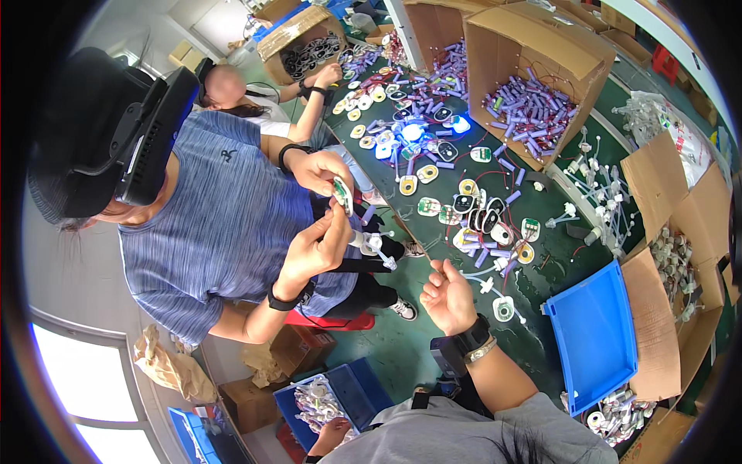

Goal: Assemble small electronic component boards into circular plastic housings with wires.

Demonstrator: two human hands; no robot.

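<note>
Bare green table (pixel 541 267) strip beside blue tray (pixel 595 336), small round parts (pixel 471 213) crowding farther surface, cardboard boxes (pixel 533 54) blocking behind.

Tabletop (pixel 541 255): the dark green surface before you looks smooth and matt.
Bin (pixel 595 332): your blue bin is glossy moulded plastic.
Boxes (pixel 541 46): plain brown cardboard, matt, rough at the torn flaps.
Watch strap (pixel 471 336): your wrist's black band looks matt and rubbery.
</note>
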